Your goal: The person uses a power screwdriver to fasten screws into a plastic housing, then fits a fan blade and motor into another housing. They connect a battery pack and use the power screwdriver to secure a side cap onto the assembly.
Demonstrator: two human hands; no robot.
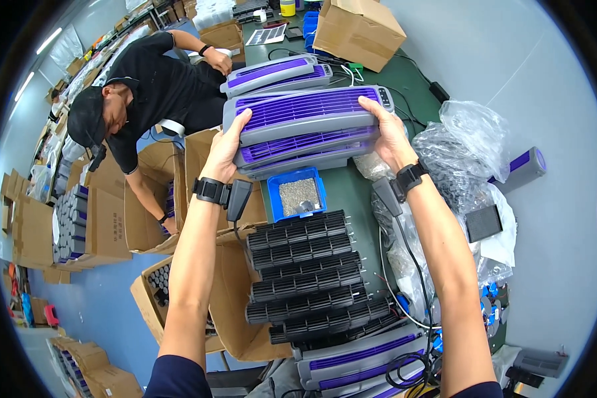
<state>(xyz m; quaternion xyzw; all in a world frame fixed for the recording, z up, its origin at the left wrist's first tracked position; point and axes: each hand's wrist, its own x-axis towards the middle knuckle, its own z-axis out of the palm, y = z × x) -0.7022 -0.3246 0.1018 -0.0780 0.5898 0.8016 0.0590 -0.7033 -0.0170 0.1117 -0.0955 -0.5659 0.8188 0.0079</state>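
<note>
A long grey fan housing with a purple slatted grille (305, 109) is held between both my hands. My left hand (225, 151) grips its left end, thumb on top. At the right end, beside a small dark button panel, my right hand (393, 138) is closed with its thumb on the face. Directly beneath lie more housings of the same kind (312, 148); I cannot tell whether the held one touches them. Just nearer stands a blue tray (271, 199) of small grey pieces. Several black ribbed fan rotors (305, 265) lie in rows between my forearms.
Another person (172, 79) at the left reaches into a cardboard box (149, 229). More housings (272, 73) are stacked beyond mine. Clear plastic bags (444, 152) crowd the green table's (341, 192) right side. Purple-grilled housings (365, 351) and a black cable lie at the near edge.
</note>
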